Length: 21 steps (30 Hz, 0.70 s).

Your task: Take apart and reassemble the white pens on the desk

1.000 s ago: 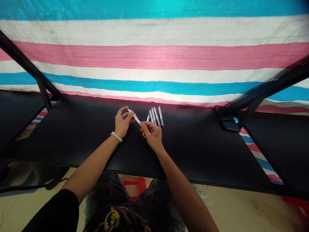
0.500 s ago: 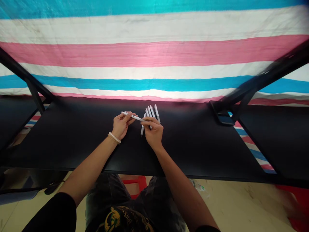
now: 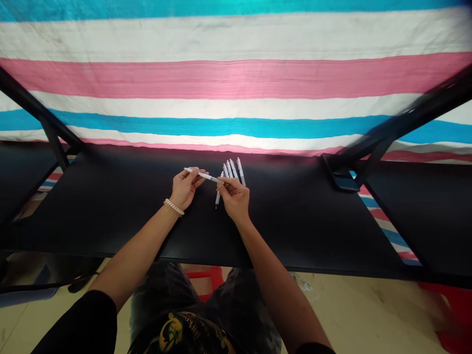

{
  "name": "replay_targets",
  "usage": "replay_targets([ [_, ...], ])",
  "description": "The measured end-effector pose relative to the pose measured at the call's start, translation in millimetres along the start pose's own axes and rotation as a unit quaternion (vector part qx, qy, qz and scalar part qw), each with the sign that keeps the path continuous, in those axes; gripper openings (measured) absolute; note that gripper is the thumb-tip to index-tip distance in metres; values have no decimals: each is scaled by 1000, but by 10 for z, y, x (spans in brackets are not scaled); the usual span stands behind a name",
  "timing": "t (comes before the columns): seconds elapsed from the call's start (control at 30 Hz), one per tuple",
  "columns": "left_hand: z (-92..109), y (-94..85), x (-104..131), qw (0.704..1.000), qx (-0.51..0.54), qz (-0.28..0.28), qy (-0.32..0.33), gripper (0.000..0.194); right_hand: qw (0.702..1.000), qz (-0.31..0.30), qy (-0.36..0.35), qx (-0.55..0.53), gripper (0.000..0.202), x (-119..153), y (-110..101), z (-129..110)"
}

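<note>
A white pen (image 3: pixel 209 176) is held between my two hands above the black table (image 3: pixel 295 216). My left hand (image 3: pixel 184 187) pinches its upper left part between thumb and fingers. At the pen's lower right end, the fingertips of my right hand (image 3: pixel 234 195) are closed around its tip, which they partly hide. Several more white pens (image 3: pixel 233 168) lie side by side on the table just beyond my right hand. One white pen (image 3: pixel 217 199) lies nearer to me, its dark tip showing to the left of that hand.
A striped blue, white and pink sheet (image 3: pixel 236 78) hangs behind the table. Black slanted supports (image 3: pixel 391 125) stand at both sides, with a dark flat object (image 3: pixel 342 179) at the right one's foot. A red stool (image 3: pixel 206 282) shows below the table edge.
My right hand has shifted its fingers on the pen's end, with the thumb now turned up along it. The left hand keeps its pinch, and the pens on the table stay put.
</note>
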State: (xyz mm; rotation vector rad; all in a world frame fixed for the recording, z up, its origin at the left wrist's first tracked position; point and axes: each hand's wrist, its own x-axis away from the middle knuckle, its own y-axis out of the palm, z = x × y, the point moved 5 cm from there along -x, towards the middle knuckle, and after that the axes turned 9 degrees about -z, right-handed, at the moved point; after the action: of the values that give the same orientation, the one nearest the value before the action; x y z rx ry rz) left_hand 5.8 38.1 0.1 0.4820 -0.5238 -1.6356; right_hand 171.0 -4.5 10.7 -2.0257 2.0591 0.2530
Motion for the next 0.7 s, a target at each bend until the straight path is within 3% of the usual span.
replay_targets([
  [0.37,4,3,-4,1000,4,-2,2,20,1000,18,-13,8,32,-9,-25,1],
  [0.53,5,9,2,1000,-4,0,4,23,998,0,-41,41,17,-9,-13,-36],
  [0.63,-3,21,13,1000,-7,-11,1,24,1000,-15,-7,26,39,0,28,-12],
  [0.7,-14,37,24,1000,-15,-22,-5,25,999,-34,16,35,41,13,68,-2],
])
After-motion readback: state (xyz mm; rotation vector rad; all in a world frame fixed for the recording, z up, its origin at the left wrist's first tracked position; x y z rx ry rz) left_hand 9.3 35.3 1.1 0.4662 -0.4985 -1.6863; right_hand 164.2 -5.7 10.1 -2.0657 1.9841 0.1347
